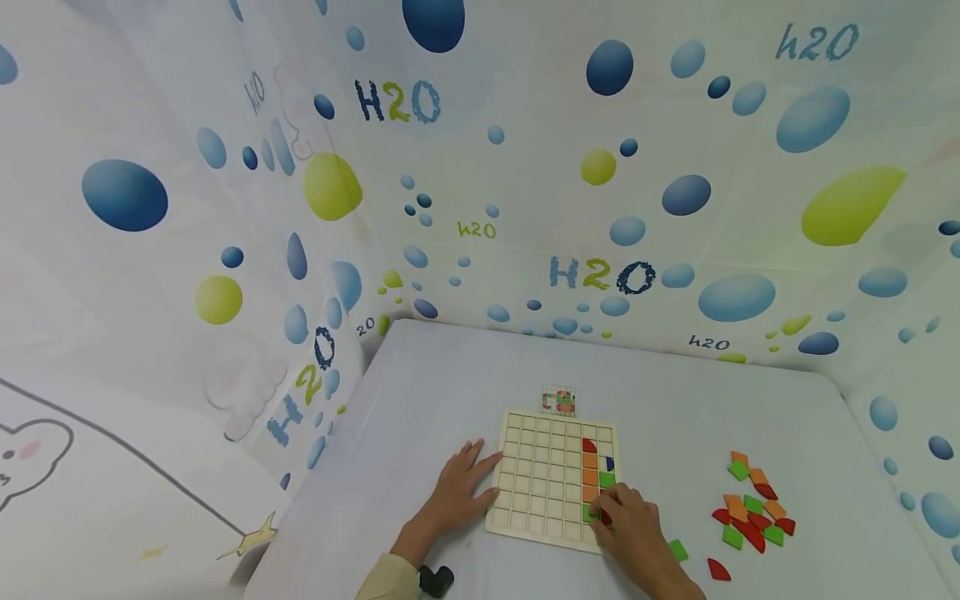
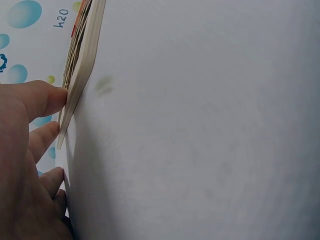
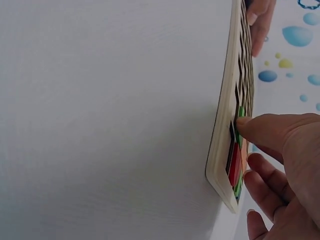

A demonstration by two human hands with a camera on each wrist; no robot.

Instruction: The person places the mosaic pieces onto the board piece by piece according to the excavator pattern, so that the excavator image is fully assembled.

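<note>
A pale wooden grid board [image 1: 536,477] lies on the table, its right-hand columns partly filled with red, orange, green and blue pieces. My left hand [image 1: 459,485] spreads its fingers along the board's left edge; in the left wrist view the thumb [image 2: 50,100] touches that edge. Over the lower right of the board, my right hand [image 1: 630,529] bends its fingers and pinches a green square tile [image 1: 589,512] at a cell. The right wrist view has the thumb [image 3: 260,129] on this tile, while the index fingertip is hidden. A red piece [image 1: 606,517] shows partly beneath the hand.
A small patterned card [image 1: 558,400] lies beyond the board's far edge. Loose red, orange and green pieces [image 1: 753,517] are scattered to the right. A green tile [image 1: 678,550] and a red quarter-round piece [image 1: 718,570] lie nearer the right forearm. Printed fabric [image 1: 525,183] rises behind the table.
</note>
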